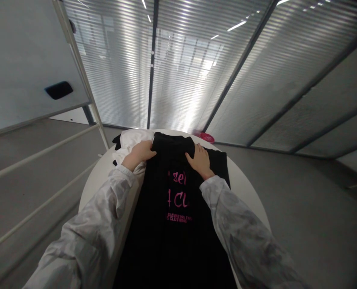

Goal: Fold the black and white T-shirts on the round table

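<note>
A black T-shirt (172,224) with pink lettering lies spread lengthwise on a round white table (244,184). My left hand (139,154) rests on the shirt's far left edge, fingers curled over the fabric where it meets a white garment (131,140). Flat on the shirt's upper right part lies my right hand (200,160), fingers stretched out and pointing away from me. Both arms are in pale grey patterned sleeves.
A pink object (206,137) sits at the table's far edge. A white metal rail frame (42,152) runs along the left. Glass walls with blinds (178,72) stand behind the table. Grey floor surrounds it.
</note>
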`<action>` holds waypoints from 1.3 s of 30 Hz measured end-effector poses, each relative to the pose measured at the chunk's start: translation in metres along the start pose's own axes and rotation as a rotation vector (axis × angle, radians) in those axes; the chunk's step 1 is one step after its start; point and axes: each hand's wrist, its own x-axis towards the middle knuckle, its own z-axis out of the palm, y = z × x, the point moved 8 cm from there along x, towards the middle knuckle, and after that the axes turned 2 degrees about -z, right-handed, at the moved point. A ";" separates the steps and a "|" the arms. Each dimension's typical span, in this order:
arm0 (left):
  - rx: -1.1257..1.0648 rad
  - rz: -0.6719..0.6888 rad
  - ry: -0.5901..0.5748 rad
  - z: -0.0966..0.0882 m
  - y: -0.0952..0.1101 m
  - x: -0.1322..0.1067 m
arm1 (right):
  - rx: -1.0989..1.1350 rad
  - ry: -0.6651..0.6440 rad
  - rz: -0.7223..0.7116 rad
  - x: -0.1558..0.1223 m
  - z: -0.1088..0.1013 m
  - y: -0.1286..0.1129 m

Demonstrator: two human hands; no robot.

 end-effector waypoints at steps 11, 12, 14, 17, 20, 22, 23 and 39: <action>0.062 -0.072 0.143 -0.011 0.003 -0.006 | 0.094 -0.156 -0.126 -0.021 0.009 -0.010; 0.065 -0.073 0.136 -0.011 0.004 -0.007 | 0.093 -0.108 -0.089 -0.025 0.005 -0.005; 0.069 -0.074 0.114 -0.010 0.005 -0.007 | 0.077 0.001 0.008 -0.032 -0.006 0.008; 0.058 -0.087 0.084 -0.007 0.004 -0.004 | 0.101 0.081 0.127 -0.040 -0.018 0.029; 0.050 -0.092 0.055 -0.002 0.003 -0.003 | 0.262 0.017 0.143 -0.043 -0.014 0.039; 0.065 -0.084 0.056 0.001 0.004 -0.003 | 0.376 0.005 0.124 -0.043 -0.011 0.040; 0.076 -0.079 0.066 0.002 0.004 -0.004 | 0.416 0.028 0.120 -0.043 -0.012 0.041; -0.005 0.507 0.295 0.030 0.110 -0.075 | 0.164 0.030 -0.179 -0.082 -0.034 -0.007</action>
